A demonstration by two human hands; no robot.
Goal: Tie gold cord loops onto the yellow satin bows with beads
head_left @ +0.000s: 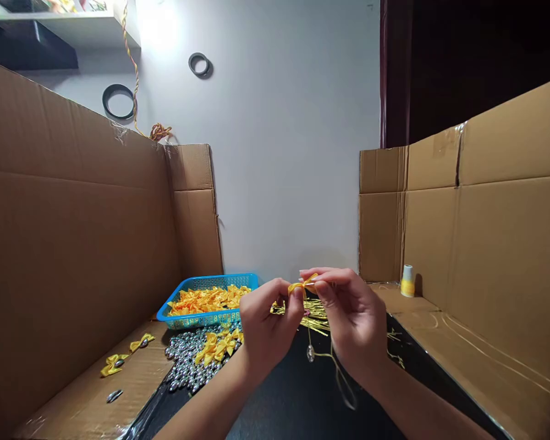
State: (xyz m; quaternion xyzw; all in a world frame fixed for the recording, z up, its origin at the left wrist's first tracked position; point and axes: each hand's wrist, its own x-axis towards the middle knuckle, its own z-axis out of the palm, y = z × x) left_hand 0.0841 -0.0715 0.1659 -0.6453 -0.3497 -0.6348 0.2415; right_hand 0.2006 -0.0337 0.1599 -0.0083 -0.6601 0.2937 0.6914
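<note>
My left hand (272, 311) pinches one side of a small yellow ribbon bow (297, 286) between thumb and finger. Thumb and fingers of my right hand (355, 311) close on the bow's other side, and whether they also hold a needle is too small to make out. From the bow hangs a thin pale thread (323, 355) that loops down below my right hand. A shiny silver bead (310, 353) dangles on this thread. Behind my hands lies a bundle of gold strands (318, 318), partly hidden by them.
A blue basket (183, 320) of yellow bows stands left, behind a heap of silver beads (187, 360) with several bows (217, 347) on top. Loose bows (114, 365) and a bead (114, 396) lie on cardboard. A thread spool (407, 282) stands right. Cardboard walls (73, 244) flank the black work surface (275, 409).
</note>
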